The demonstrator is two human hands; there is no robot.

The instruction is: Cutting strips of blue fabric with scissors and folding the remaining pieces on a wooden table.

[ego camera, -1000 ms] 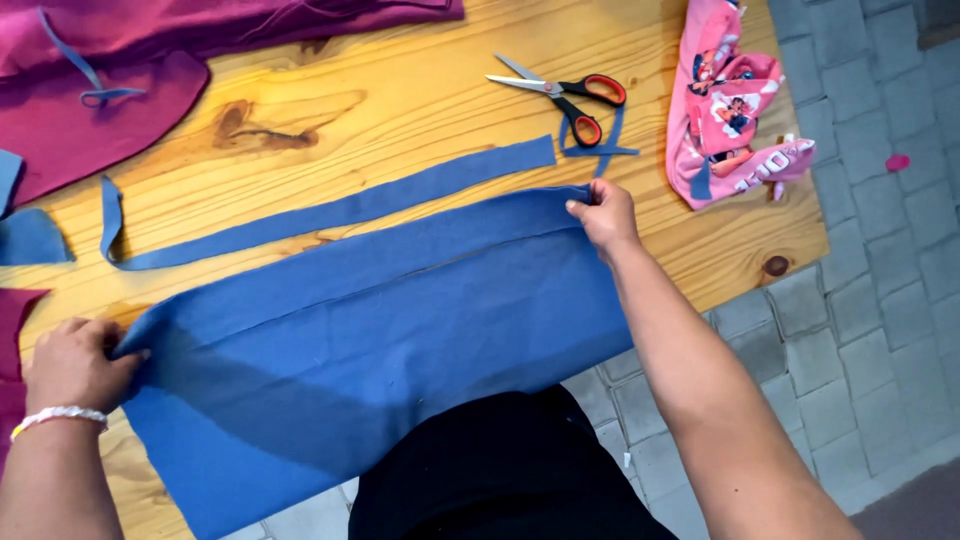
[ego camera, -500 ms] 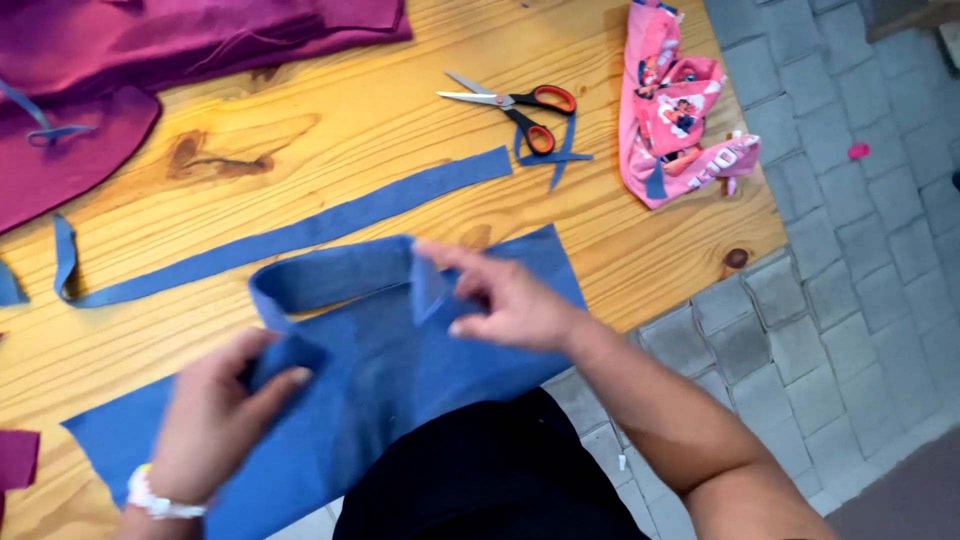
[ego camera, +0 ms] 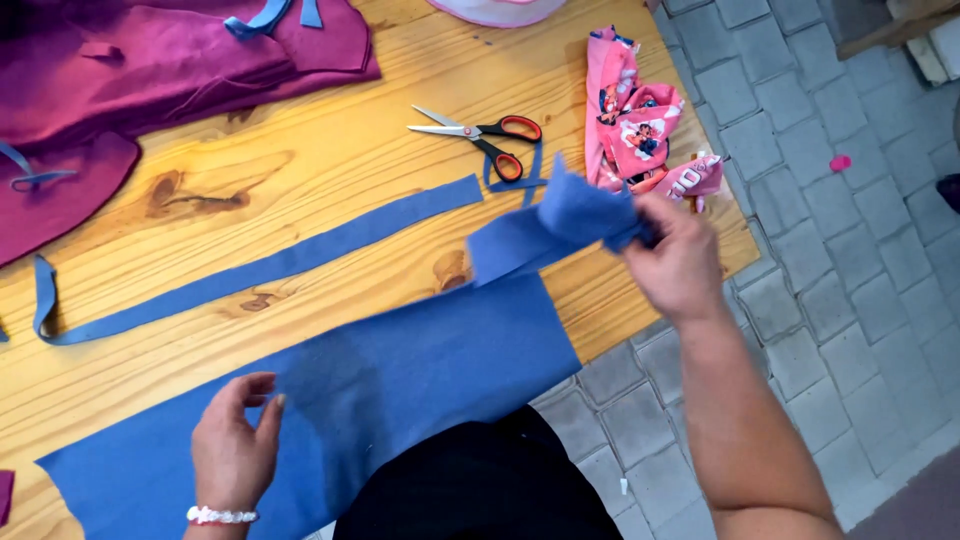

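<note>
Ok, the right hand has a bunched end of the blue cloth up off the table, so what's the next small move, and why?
Probably draw the right hand outward to pull the bunched end flat, with the left hand pressed down on the blue cloth. The right hand's grip pinches a crumpled, lifted end while the rest lies flat on the table, and the left hand hovers open just over it.

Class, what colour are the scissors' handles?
Red, with black trim, on the scissors; head view.
</note>
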